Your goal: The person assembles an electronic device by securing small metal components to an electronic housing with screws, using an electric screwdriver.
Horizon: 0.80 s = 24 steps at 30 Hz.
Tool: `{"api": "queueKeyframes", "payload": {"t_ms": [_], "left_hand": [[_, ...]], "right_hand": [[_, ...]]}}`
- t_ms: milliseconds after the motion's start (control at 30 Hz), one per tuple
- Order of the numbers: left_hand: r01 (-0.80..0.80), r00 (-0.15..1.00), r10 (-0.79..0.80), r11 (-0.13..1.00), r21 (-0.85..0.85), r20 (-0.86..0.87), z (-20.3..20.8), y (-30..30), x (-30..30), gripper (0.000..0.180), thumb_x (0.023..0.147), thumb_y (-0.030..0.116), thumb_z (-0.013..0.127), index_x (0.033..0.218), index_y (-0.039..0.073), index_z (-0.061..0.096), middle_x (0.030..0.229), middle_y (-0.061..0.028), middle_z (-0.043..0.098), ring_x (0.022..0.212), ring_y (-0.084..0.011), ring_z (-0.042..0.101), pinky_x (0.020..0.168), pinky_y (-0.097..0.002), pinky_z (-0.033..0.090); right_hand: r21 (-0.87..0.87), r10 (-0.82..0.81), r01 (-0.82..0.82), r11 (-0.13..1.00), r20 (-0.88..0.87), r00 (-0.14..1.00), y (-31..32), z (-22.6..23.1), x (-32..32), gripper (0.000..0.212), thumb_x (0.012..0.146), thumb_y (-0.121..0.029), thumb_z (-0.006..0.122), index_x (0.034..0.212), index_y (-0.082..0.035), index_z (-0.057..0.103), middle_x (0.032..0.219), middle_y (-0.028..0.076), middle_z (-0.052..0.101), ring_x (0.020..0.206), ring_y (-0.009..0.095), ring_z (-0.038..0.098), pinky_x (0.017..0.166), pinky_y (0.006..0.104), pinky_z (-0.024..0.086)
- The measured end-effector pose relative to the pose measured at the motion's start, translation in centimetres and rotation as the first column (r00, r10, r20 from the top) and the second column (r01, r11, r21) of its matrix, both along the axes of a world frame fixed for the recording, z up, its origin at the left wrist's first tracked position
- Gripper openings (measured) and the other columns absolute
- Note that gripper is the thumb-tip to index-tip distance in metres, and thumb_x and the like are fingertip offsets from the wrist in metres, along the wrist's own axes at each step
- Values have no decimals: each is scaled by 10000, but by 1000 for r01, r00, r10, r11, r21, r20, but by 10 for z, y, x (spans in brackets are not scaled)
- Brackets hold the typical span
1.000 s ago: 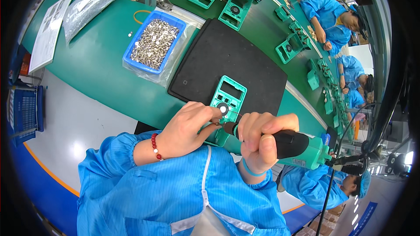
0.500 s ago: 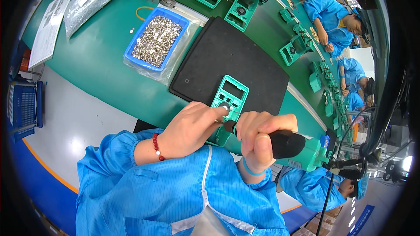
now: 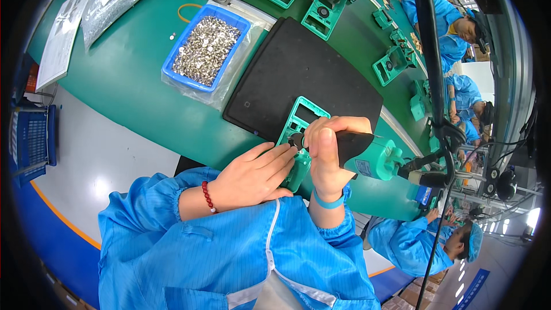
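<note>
A green plastic housing [image 3: 298, 175] with cut-out windows lies near the close edge of the black mat. My left hand [image 3: 249, 175] rests along its left side, fingers stretched out and fingertips against the housing beside a round black part [image 3: 295, 140]. In my right fist [image 3: 327, 152] is a black and green electric screwdriver [image 3: 373, 158], tilted, its nose over the middle of the housing. My right fingers hide the bit's tip, so whether it touches a screw cannot be told.
On the green bench, a blue tray [image 3: 244, 24] of small metal screws sits on a plastic bag beside the black mat [image 3: 304, 74]. A clear bag [image 3: 115, 6] and a white sheet [image 3: 66, 34] lie far left. Several green housings [image 3: 323, 11] stand farther back; co-workers [image 3: 447, 28] sit right.
My left fingers have gone from a pinch near the screwdriver's tip to lying extended against the housing. My right hand and the screwdriver have moved up and slightly left over the housing.
</note>
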<state>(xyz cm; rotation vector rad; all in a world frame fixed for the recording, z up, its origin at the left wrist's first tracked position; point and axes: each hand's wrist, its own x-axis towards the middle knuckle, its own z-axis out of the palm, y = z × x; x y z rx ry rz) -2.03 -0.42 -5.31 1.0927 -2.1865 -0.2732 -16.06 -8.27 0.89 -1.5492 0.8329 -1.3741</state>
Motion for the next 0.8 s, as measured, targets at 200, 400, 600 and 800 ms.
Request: {"api": "queueKeyframes", "payload": {"t_ms": [200, 400, 600, 800], "left_hand": [[-2, 1000, 2, 1000, -6, 30, 2, 1, 0, 570, 886, 494, 598, 1115, -24, 662, 1322, -161, 585, 1286, -267, 515, 1092, -427, 385], [-18, 1000, 18, 1000, -16, 21, 1, 1, 0, 552, 902, 490, 628, 1144, -5, 651, 1235, -135, 627, 1200, -270, 579, 1030, -438, 442], [-13, 1000, 13, 1000, -13, 8, 8, -3, -1, 535, 877, 469, 668, 1119, -7, 657, 1186, -142, 632, 1148, -288, 593, 1020, -442, 445], [-26, 1000, 26, 1000, 9, 12, 11, 0, -1, 547, 866, 455, 682, 1160, -4, 642, 1221, -149, 621, 1173, -280, 583, 1037, -446, 430]], "right_hand": [[18, 20, -20, 1000, -15, 1000, -2, -1, 0, 186, 836, 4, 742, 964, -13, 607, 861, 75, 659, 679, 96, 606, 619, 233, 497], [-79, 193, -206, 975, -147, 970, -11, 9, 7, 163, 928, -3, 622, 966, -17, 465, 640, 52, 502, 501, 118, 474, 476, 271, 418], [-12, 86, -88, 996, -97, 992, -9, 3, 7, 174, 862, 24, 689, 918, -25, 532, 694, 39, 559, 558, 89, 516, 513, 246, 430], [101, 24, -26, 995, 15, 1000, -10, -1, 10, 208, 822, 41, 748, 916, -36, 579, 766, 15, 609, 650, 57, 561, 573, 218, 457]]}}
